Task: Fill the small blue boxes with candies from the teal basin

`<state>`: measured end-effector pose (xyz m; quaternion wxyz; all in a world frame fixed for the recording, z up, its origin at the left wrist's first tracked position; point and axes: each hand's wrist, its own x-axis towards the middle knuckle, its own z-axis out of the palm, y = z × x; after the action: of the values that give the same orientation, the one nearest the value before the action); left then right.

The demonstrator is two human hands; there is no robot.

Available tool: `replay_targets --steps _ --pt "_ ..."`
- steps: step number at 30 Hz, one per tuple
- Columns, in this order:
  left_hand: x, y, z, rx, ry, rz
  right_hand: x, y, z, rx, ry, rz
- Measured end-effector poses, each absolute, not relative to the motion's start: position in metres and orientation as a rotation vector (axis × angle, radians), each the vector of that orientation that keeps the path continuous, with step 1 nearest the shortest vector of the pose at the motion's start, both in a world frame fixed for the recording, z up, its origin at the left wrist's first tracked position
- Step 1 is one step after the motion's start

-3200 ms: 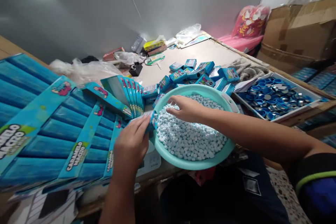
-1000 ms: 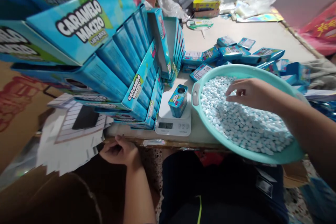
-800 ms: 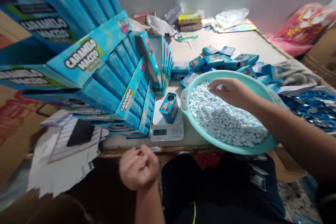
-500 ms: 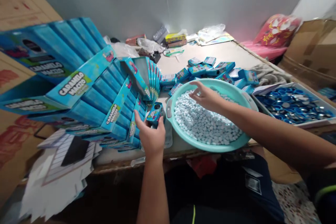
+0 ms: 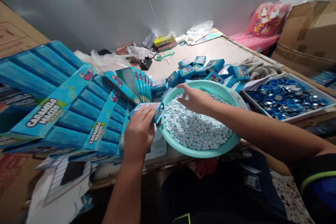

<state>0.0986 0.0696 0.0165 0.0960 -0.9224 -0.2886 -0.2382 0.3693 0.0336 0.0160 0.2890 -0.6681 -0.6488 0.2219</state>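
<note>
My left hand (image 5: 139, 129) is closed over a small blue candy box (image 5: 147, 106), tilted with its pale printed side up, just left of a mint-green basin (image 5: 204, 153). Small pale-blue and white pellet candies (image 5: 196, 131) fill much of the basin. Above them, my right hand (image 5: 196, 99) reaches in from the right. Its index finger and thumb side are apart, and nothing shows between them; the other fingers are partly hidden. Beside my left hand stand stacked blue display cartons (image 5: 60, 108) lettered "Caramelo Maczo".
Several small blue boxes (image 5: 187, 71) lie in a heap behind the basin. A white tray (image 5: 296, 117) of blue-and-silver caps stands at the right. Plastic bags (image 5: 141, 52) and a yellow box (image 5: 165, 42) lie at the back. Cardboard boxes (image 5: 304, 35) flank the table.
My left hand has turned over, so the box in it now lies tilted with its pale side up, close to the basin's rim. My right hand stays over the candies. The view has shifted.
</note>
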Motion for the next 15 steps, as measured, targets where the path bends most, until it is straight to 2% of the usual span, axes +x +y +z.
replay_targets --steps 5,12,15 --pt "0.091 0.068 0.009 -2.753 -0.988 -0.851 0.370 0.034 0.014 -1.859 -1.748 0.608" --pt "0.082 0.049 -0.039 -2.223 -1.980 -1.316 0.365 0.037 0.011 -1.932 -1.892 0.677" --pt "0.087 0.043 -0.058 -2.015 -2.127 -1.473 0.362 0.035 0.009 -1.928 -1.947 0.743"
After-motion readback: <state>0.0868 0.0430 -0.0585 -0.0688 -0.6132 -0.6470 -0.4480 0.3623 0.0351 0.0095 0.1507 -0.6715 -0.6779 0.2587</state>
